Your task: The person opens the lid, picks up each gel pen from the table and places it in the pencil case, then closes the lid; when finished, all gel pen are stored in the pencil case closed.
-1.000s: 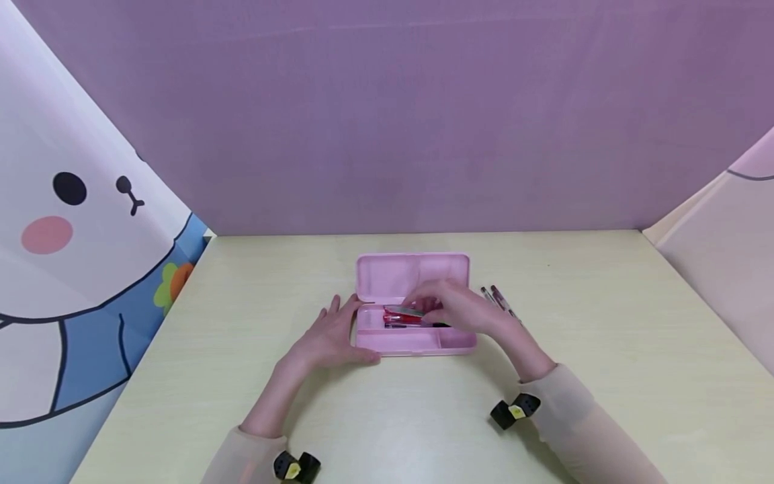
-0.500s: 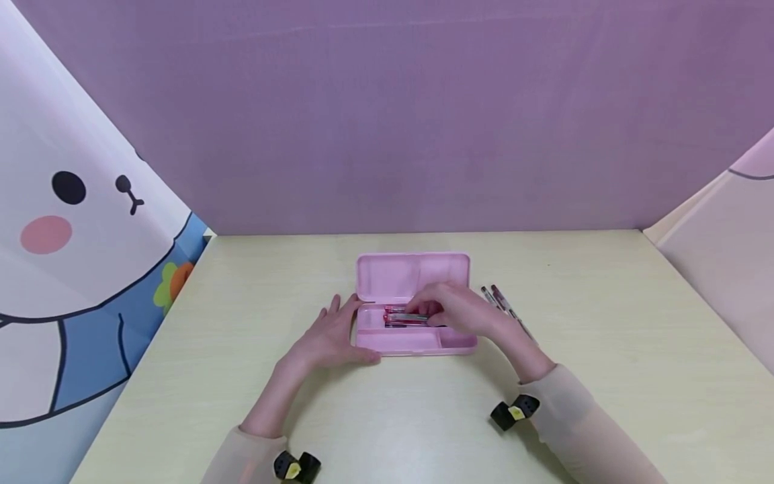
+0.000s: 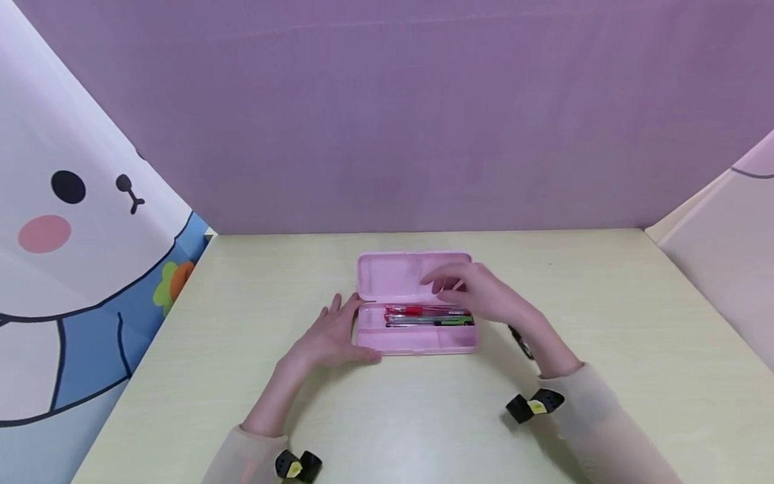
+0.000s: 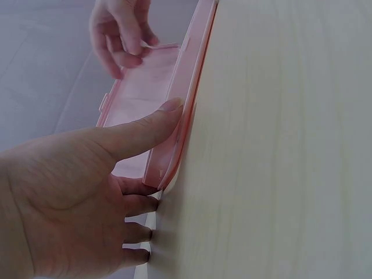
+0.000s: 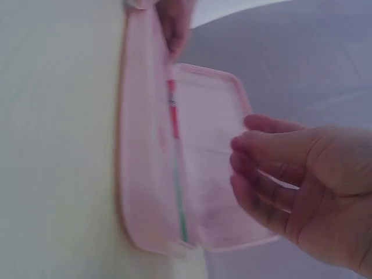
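An opened pink pencil case (image 3: 399,343) stands on the table, its lid (image 3: 387,275) folded back. Several pens (image 3: 417,311), with red, dark and green parts, lie in its long back compartment. My left hand (image 3: 329,339) grips the case's left end, the thumb (image 4: 157,125) against the front wall and the index finger near the hinge corner; its other fingers extend past the end. Over the lid's right part hovers my right hand (image 3: 478,289), fingers loosely bent with nothing between them, as the right wrist view shows too.
Right of the case, a dark pen (image 3: 521,343) lies on the table (image 3: 605,323), partly hidden by my right forearm. A purple backdrop (image 3: 423,121) rises behind the table's far edge. Cartoon-printed cloth (image 3: 91,269) hangs at the left.
My right hand has let go of the pen in the case and moved up and right, uncovering the pens in the compartment. The left hand stays in place.
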`<action>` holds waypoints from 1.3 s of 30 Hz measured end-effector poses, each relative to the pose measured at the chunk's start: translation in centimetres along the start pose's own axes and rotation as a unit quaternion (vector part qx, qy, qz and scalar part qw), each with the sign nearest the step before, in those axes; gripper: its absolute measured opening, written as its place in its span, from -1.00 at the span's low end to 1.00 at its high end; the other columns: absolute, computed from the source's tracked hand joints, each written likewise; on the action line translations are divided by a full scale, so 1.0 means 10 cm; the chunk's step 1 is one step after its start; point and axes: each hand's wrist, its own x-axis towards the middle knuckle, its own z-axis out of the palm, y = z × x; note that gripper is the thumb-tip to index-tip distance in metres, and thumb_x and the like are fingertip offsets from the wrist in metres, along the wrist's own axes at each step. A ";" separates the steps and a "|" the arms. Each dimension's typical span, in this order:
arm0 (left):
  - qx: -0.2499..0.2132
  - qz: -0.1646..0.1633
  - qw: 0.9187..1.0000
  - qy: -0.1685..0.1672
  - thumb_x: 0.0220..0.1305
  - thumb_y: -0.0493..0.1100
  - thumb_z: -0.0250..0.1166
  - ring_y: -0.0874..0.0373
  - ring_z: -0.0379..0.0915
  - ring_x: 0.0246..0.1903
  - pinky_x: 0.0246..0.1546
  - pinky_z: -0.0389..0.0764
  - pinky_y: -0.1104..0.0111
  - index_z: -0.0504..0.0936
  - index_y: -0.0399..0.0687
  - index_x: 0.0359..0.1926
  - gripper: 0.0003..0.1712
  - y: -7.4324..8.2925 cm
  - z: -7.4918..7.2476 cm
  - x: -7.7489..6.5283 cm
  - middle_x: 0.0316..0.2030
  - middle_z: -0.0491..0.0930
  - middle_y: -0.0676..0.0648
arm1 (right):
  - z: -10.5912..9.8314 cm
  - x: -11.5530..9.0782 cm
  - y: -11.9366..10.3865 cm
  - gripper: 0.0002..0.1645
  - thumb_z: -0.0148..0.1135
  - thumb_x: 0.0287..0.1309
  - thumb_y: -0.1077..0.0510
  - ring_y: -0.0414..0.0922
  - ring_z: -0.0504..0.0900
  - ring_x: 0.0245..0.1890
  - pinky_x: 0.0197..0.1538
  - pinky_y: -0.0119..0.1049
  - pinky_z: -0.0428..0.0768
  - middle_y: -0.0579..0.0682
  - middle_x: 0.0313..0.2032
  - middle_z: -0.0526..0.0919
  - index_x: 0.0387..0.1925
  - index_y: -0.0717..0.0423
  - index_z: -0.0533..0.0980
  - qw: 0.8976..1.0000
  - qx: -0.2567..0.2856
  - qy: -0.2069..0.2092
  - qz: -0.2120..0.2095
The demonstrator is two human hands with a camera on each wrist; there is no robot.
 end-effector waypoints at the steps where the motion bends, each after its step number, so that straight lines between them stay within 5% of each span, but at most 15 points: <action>1: 0.000 0.000 1.000 0.000 -0.02 0.18 0.59 -0.36 -0.31 0.64 0.60 -0.07 -0.27 0.13 0.04 0.58 0.23 0.00 0.00 0.00 0.60 0.12 -0.23 | -0.04 -0.02 0.01 -0.62 0.28 0.32 0.35 -0.10 0.71 -0.12 -0.01 -0.17 0.74 0.13 -0.08 0.76 0.15 0.14 0.64 1.000 0.013 0.011 0.003; 9: 0.002 -0.001 1.000 0.001 -0.03 0.18 0.59 -0.37 -0.31 0.64 0.60 -0.07 -0.28 0.14 0.03 0.57 0.23 0.01 0.01 0.00 0.60 0.13 -0.24 | -0.27 -0.27 0.17 -0.52 0.24 0.37 0.32 -0.05 0.70 -0.05 0.01 -0.27 0.74 0.14 -0.02 0.74 0.29 0.07 0.56 0.996 0.024 0.074 0.052; 17: 0.000 -0.001 1.000 0.002 -0.03 0.17 0.60 -0.38 -0.31 0.63 0.60 -0.08 -0.28 0.14 0.02 0.58 0.24 0.01 0.00 0.00 0.59 0.14 -0.26 | -0.37 -0.49 0.42 -0.40 0.22 0.36 0.33 0.09 0.74 -0.04 -0.13 -0.37 0.75 0.22 0.00 0.70 0.39 0.03 0.44 0.992 0.029 0.093 0.081; 30: -0.003 -0.003 1.000 0.003 -0.02 0.16 0.60 -0.37 -0.32 0.64 0.62 -0.12 -0.25 0.10 0.01 0.60 0.26 0.01 0.01 -0.01 0.60 0.11 -0.25 | -0.51 -0.72 0.63 -0.18 0.35 0.27 0.31 0.15 0.69 0.05 -0.09 -0.41 0.68 0.34 0.10 0.62 0.50 0.17 0.26 0.991 0.023 0.033 0.131; 39: -0.008 -0.005 1.000 0.000 -0.01 0.16 0.59 -0.33 -0.37 0.65 0.62 -0.14 -0.24 0.11 0.03 0.60 0.25 0.01 0.02 0.00 0.64 0.04 -0.18 | -0.50 -0.76 0.73 -0.08 0.38 0.23 0.28 0.15 0.68 0.05 -0.04 -0.24 0.71 0.42 0.15 0.55 0.53 0.27 0.15 0.984 0.059 -0.017 0.169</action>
